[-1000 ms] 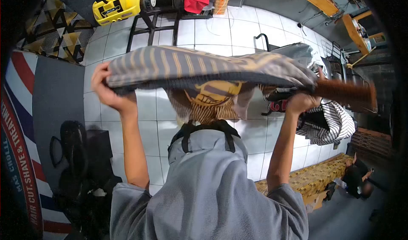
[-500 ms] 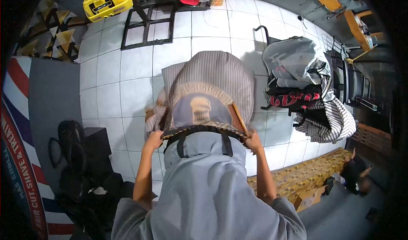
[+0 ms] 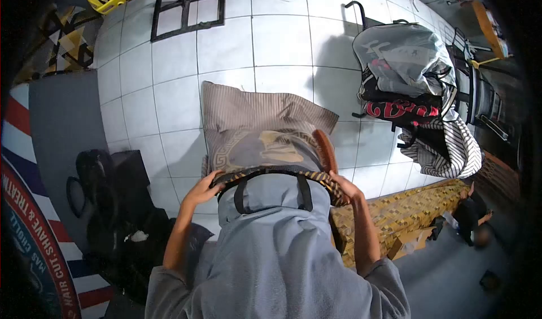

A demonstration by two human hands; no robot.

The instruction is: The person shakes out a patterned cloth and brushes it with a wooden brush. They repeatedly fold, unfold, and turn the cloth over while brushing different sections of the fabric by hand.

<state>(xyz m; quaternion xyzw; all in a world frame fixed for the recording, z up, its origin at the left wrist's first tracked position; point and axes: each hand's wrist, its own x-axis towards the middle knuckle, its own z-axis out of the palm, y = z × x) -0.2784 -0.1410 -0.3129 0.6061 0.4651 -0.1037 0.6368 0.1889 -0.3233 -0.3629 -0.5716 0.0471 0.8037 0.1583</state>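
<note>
A striped grey-brown barber cape (image 3: 265, 113) with a printed emblem hangs and spreads in front of my waist. My left hand (image 3: 204, 189) is closed on its near left edge. On the other side, my right hand (image 3: 347, 189) grips the right edge, where a dark, gold-patterned band shows. A long, narrow brush (image 3: 326, 152) with reddish-brown bristles sticks up from my right hand against the cape. Its handle end is hidden by the fingers. Folds cover part of the emblem.
On the right stands a chair draped with a silvery cover (image 3: 403, 56) and a striped cloth (image 3: 451, 152). A yellow-brown patterned bench (image 3: 389, 223) runs along the lower right, near another person (image 3: 471, 214). Black seating (image 3: 101, 206) is at left; a black metal frame (image 3: 189, 11) lies ahead.
The cape's billowing far part has dropped and flattened, and its emblem has folded. The brush has turned to show its bristles. Both hands stay at the cape's edges; the view has tilted downward.
</note>
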